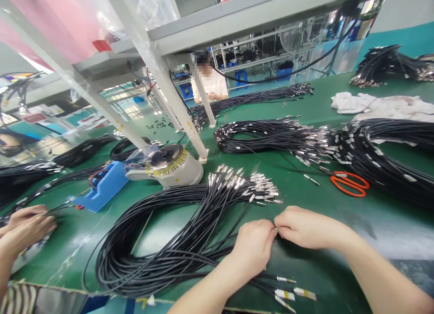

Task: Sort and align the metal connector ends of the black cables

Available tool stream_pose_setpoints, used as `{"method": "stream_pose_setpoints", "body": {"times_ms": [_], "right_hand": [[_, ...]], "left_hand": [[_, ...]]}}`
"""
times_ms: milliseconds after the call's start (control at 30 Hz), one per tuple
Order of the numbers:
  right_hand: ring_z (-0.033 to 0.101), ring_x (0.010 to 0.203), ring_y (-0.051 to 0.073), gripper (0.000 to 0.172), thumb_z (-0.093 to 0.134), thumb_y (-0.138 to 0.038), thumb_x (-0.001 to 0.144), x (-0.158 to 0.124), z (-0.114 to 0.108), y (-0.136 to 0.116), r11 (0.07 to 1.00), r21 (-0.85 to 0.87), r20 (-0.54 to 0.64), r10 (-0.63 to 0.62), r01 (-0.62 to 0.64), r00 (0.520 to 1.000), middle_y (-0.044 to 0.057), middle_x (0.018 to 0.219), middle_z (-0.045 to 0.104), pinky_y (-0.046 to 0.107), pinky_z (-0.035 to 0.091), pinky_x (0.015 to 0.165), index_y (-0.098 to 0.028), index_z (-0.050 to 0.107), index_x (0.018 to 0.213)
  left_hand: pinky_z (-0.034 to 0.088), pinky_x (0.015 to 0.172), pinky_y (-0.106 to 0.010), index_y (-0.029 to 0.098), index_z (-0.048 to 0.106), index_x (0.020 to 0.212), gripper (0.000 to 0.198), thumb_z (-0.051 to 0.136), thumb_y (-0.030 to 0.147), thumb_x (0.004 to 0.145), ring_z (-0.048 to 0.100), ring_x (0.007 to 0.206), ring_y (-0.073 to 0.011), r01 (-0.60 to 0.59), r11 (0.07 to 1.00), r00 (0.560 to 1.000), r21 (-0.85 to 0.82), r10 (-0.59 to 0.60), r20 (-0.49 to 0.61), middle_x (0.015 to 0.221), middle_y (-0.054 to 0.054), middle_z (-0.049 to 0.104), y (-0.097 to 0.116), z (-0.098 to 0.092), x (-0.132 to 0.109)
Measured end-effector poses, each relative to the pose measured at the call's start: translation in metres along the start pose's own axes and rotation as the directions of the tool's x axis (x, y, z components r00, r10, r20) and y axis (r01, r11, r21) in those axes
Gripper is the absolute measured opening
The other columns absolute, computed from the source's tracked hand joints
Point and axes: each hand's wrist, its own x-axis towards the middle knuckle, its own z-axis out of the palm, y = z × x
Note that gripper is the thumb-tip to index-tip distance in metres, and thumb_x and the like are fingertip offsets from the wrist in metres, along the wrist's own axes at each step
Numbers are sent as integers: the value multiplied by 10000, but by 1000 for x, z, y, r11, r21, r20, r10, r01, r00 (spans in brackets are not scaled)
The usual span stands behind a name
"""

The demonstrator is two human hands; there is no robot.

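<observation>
**Two-hand pinch by near edge of table (325,278)**

Left hand (256,241) reaches in from the near edge, knuckles up, fingers closed. Right hand (305,225) angles in from the right, fingers curled. Tips meet, both gripping a thin pale piece (276,229), mostly hidden. Cable bundle (113,259) coiled along near edge, partly behind left forearm.

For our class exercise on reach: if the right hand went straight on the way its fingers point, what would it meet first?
The right hand would likely meet the left hand first; they look almost touching, though depth is unclear.
</observation>
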Motion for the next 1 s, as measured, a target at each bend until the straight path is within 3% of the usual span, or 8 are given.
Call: {"method": "stream_pose_setpoints", "body": {"times_ms": [233, 567, 667, 800, 900, 1000], "right_hand": [[541, 653, 169, 249, 396, -141, 795, 0, 0, 0, 1000, 21, -28, -6, 6, 1000, 48, 658, 639, 246, 368, 605, -169, 601, 657], [451, 558, 120, 225, 410, -140, 775, -1, -1, 4, 994, 68, -115, -75, 84, 990, -13, 569, 560, 221, 342, 588, -172, 541, 595], [438, 533, 118, 221, 428, -173, 776, -2, 0, 4, 995, 80, -116, -50, 59, 992, -15, 550, 550, 216, 324, 546, -172, 562, 600], [485, 571, 138, 175, 503, -225, 730, 1, 7, -7, 993, 109, 3, -33, 33, 999, 2, 571, 599, 211, 305, 509, -178, 613, 603], [494, 567, 136, 145, 517, -183, 688, 5, 14, -15, 992, 106, 45, -71, 66, 996, 0, 554, 595, 204, 310, 509, -179, 631, 599], [486, 540, 114, 157, 494, -135, 688, 6, 15, -18, 987, 125, -20, -100, 102, 995, -9, 578, 605, 194, 324, 520, -173, 639, 642]], "left_hand": [[383, 615, -238, 179, 531, 743, 257, 334, 199, 907, 569, 682, -155, -8, 999, 1000, -53, 7, -7, 732, -16, 612, -2, -1, 0], [397, 653, -215, 181, 541, 844, 118, 428, 157, 869, 543, 717, -126, -39, 957, 999, -288, 28, -43, 792, 4, 605, -3, -12, -4], [399, 698, -231, 188, 563, 842, 129, 442, 145, 858, 530, 762, -138, -25, 969, 992, -248, -6, -126, 783, 5, 604, -8, -24, -5], [387, 697, -237, 184, 575, 786, 132, 462, 162, 852, 521, 714, -132, 48, 978, 955, -204, -105, -277, 729, 11, 603, -15, -50, -6], [370, 600, -207, 180, 567, 777, 101, 488, 185, 840, 499, 599, -101, 78, 973, 958, -216, -133, -255, 671, 30, 584, -14, -62, -15], [356, 568, -197, 183, 574, 728, 114, 508, 182, 822, 501, 584, -96, 11, 992, 993, -122, -24, -112, 657, 34, 586, -12, -60, -32]]}}
